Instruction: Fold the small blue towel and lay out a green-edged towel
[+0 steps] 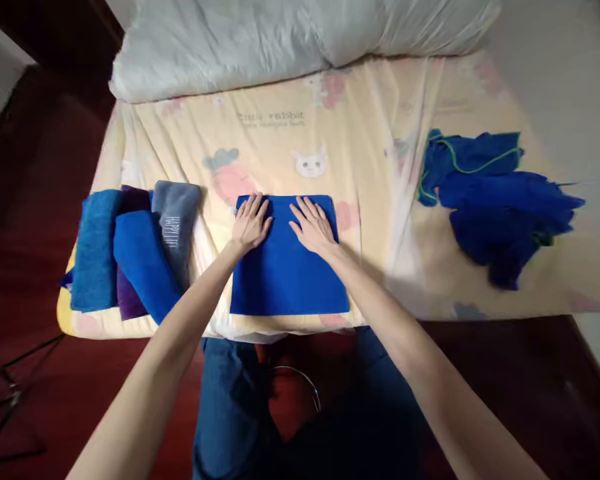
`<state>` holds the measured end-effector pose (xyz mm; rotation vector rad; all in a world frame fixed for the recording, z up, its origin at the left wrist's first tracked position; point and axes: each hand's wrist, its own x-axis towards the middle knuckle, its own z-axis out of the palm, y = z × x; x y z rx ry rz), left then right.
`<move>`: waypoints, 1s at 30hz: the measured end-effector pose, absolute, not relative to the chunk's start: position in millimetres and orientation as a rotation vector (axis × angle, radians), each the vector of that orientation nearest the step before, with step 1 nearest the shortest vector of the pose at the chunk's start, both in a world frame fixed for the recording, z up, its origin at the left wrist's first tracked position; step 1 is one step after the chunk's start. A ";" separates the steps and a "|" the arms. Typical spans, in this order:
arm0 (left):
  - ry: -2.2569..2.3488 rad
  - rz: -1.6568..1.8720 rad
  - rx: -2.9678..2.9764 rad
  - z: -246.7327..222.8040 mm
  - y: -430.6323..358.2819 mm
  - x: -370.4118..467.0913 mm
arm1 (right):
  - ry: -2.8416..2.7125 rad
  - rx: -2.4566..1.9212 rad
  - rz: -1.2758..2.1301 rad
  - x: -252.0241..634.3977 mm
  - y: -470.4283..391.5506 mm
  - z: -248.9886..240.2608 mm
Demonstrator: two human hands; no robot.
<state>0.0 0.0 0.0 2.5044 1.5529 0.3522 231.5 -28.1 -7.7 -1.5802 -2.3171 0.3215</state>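
A folded blue towel (287, 273) lies flat on the bed's yellow patterned sheet (370, 120), near the front edge. My left hand (251, 222) rests palm down on the towel's far left corner, fingers spread. My right hand (312, 224) lies flat on the far middle of the same towel, fingers apart. Neither hand grips anything.
To the left sit folded towels: light blue (96, 250), purple (130, 300), royal blue (145, 263) and grey with lettering (177, 223). A heap of unfolded blue cloths (495, 207) lies at the right. A white quilt (290, 40) is bunched along the bed's far side. Dark red floor surrounds the bed.
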 end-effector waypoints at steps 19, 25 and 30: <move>1.569 0.475 2.471 1.2 -281.3 -59.0 | -2.113 -1.741 0.216 292.7 -284.7 -8.9; 1.663 0.544 2.210 -14.5 -361.9 -94.4 | -1.871 -1.690 0.250 306.5 -335.1 -28.9; 1.782 0.539 1.886 -35.5 -438.3 -107.0 | -1.510 -1.629 0.295 301.4 -354.6 -28.6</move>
